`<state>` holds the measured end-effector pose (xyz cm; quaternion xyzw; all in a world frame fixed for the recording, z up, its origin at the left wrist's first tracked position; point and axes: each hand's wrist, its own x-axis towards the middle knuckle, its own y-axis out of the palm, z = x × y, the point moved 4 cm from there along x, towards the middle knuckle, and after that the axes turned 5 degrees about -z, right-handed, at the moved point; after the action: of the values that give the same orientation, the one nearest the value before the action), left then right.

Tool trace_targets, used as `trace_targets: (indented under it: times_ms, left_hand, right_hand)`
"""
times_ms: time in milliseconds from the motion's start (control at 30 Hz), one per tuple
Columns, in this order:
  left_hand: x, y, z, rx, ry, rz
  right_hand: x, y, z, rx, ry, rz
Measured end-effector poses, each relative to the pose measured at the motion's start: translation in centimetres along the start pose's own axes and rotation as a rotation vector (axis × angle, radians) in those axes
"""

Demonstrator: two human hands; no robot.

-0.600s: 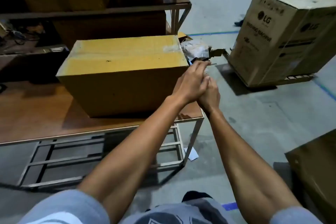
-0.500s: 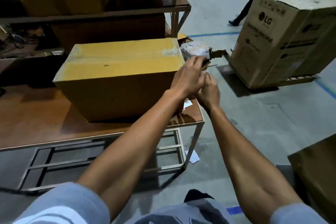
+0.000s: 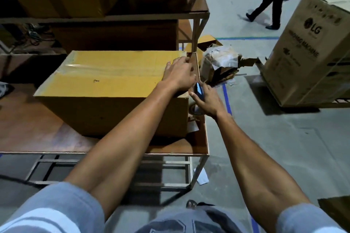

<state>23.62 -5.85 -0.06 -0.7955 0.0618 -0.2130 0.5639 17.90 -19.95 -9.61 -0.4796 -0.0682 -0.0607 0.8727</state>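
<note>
Left hand (image 3: 179, 74) presses flat on the stiff, likely heavy box (image 3: 106, 75), right hand (image 3: 207, 101) grips a tool (image 3: 198, 89) beside it; lift from the bottom

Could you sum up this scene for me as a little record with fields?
place: warehouse floor
box: on table, clear tape along its top
left hand: rests on the box top, at its right end
right hand: grips blue tool beside the box's right end
on floor: LG carton, torn packaging
far back: person mid-stride
</note>
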Motion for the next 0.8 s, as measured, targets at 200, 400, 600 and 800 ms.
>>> trace_targets:
  times_ms: [200,400,600,800]
  left_hand:
    - [1.3,1.4,0.5,0.016,-0.084,0.051]
    - [1.3,1.4,0.6,0.030,-0.099,0.089]
    - [1.3,1.5,0.7,0.079,-0.092,0.112]
    - [1.2,1.5,0.9,0.076,-0.105,0.121]
  right_hand:
    - [0.8,0.9,-1.6,0.053,-0.107,0.050]
    - [0.9,1.5,-3.4,-0.027,-0.170,0.066]
    - [1.5,1.5,-3.2,-0.137,-0.238,0.021]
    - [1.8,1.3,-2.4,-0.281,-0.270,-0.028]
